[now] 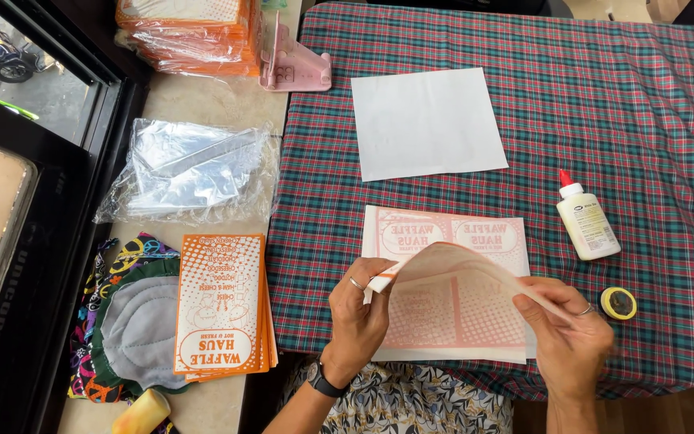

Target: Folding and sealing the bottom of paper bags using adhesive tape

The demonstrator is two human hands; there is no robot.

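Paper sheet: thin printed sheet point(451, 301) with pale orange print showing through from its other face, lifted and curling between both my hands, just above the near edge of the plaid tablecloth point(604, 104).
Where it lies: straight in front of me, near the table's front edge, over a flat printed sheet point(443, 233) of the same kind that lies on the cloth beneath it.
Long axis: runs left to right across me, from one hand to the other; the raised edge arches up in the middle and dips toward each hand.
Left hand point(359, 309): fingers closed in a pinch on the sheet's left corner, thumb on the near side, ring showing, dark watch band at the wrist.
Right hand point(572, 329): fingers closed in a pinch on the sheet's right edge, palm turned down, ring on one finger.
Which hand is nearer: both are touching it, one at each end; neither has any reach to make.
Glue bottle point(588, 219): white with a red cap, lying on the cloth beyond my right hand, apart from the sheet.
Tape roll point(618, 303): small and yellow, just beside my right hand.
Blank white sheet point(429, 122): flat, farther up the cloth, well apart.
Orange printed bags point(222, 305): stacked on the counter to my left, off the cloth.
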